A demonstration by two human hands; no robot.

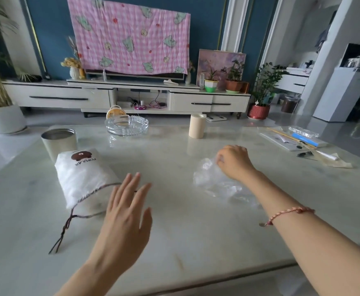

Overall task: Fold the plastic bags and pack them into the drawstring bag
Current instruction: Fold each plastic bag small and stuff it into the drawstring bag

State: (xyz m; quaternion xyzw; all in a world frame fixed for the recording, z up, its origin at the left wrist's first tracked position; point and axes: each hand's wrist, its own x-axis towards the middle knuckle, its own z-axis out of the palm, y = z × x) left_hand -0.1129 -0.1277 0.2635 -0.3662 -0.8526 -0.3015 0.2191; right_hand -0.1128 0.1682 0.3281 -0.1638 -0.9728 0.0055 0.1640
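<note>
Right hand point(235, 162): fingers point(220, 160) curled, pinching the crumpled plastic bag point(215, 184) on the counter point(174, 242).
Left hand point(128, 212): spread flat, empty, just beside the drawstring bag point(83, 176).
Technique: the plastic probably needed smoothing flat before any fold.

Glossy, smooth stone-look table point(185, 231); on it, thin crinkled clear plastic bag point(213, 182), matt white cloth drawstring bag point(83, 178), ribbed clear glass ashtray point(126, 126), dull metal tin point(58, 142).
</note>
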